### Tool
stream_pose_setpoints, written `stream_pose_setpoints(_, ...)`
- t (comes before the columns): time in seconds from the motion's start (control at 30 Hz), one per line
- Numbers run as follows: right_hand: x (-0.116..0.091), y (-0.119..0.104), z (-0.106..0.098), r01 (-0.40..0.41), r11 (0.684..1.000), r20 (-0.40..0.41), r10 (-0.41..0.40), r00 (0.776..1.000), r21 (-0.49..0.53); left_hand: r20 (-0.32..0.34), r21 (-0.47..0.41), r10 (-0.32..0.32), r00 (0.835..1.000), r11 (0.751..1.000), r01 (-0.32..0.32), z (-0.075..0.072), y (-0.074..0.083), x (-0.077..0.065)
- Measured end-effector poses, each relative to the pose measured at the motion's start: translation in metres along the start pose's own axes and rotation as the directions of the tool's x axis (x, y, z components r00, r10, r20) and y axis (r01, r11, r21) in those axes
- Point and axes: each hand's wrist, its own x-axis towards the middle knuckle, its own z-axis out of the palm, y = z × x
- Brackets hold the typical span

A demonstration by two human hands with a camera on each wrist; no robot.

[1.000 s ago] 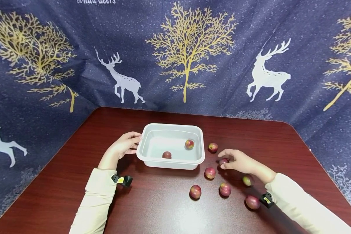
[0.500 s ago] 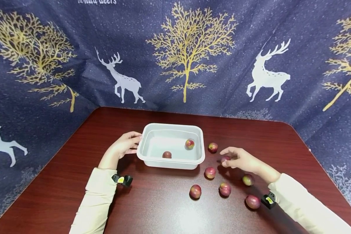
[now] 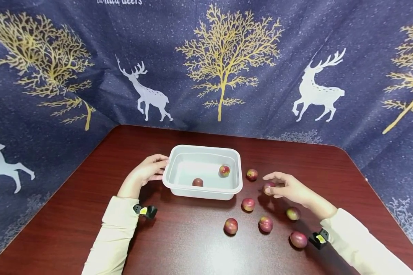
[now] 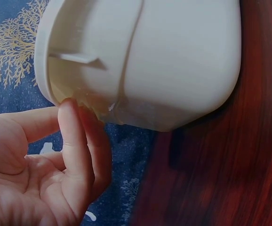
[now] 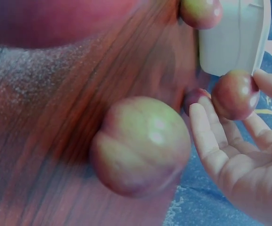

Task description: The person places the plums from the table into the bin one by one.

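A white plastic container [image 3: 203, 194] stands on the table, with two plums [image 3: 224, 170] inside. At its left end, my left hand [image 3: 148, 170] holds the rim; the left wrist view shows curled fingers [image 4: 75, 136] against the container's wall [image 4: 183, 52]. To the right of the container, my right hand [image 3: 290, 188] pinches a red plum [image 3: 269, 188] between thumb and fingers. In the right wrist view this plum [image 5: 235, 95] sits at the fingertips, partly covered by them in the head view. Whether it touches the table I cannot tell.
Loose plums lie on the table: one near the container's right end [image 3: 252, 174], others in front [image 3: 248, 204], [image 3: 231, 226], [image 3: 265, 224], a greenish plum [image 3: 293, 213] under the right forearm, and one plum [image 3: 298, 240] beside the right wrist camera. A patterned cloth [image 3: 199, 76] hangs behind.
My right hand has drawn slightly to the right with the plum in its fingers. The left hand and container keep their places; the head view has shifted a little.
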Motion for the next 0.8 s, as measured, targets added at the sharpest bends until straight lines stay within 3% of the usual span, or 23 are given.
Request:
stream_pose_setpoints(0.33,0.001,-0.003,0.000,0.013,0.999,-0.011,-0.013,1.000,0.048,0.002,0.001,0.003,1.000,1.000,-0.003,-0.001,0.000,0.000)
stream_pose_setpoints(0.57,0.007,-0.009,0.002,0.029,0.997,-0.031,-0.027,0.999,0.069,0.037,-0.041,0.067,0.997,0.997,-0.065,-0.005,-0.001,-0.003)
stream_pose_setpoints(0.8,0.012,-0.016,0.007,0.042,0.995,-0.034,-0.039,0.999,0.091,0.006,-0.003,0.009,1.000,1.000,-0.009,-0.002,-0.002,0.001)
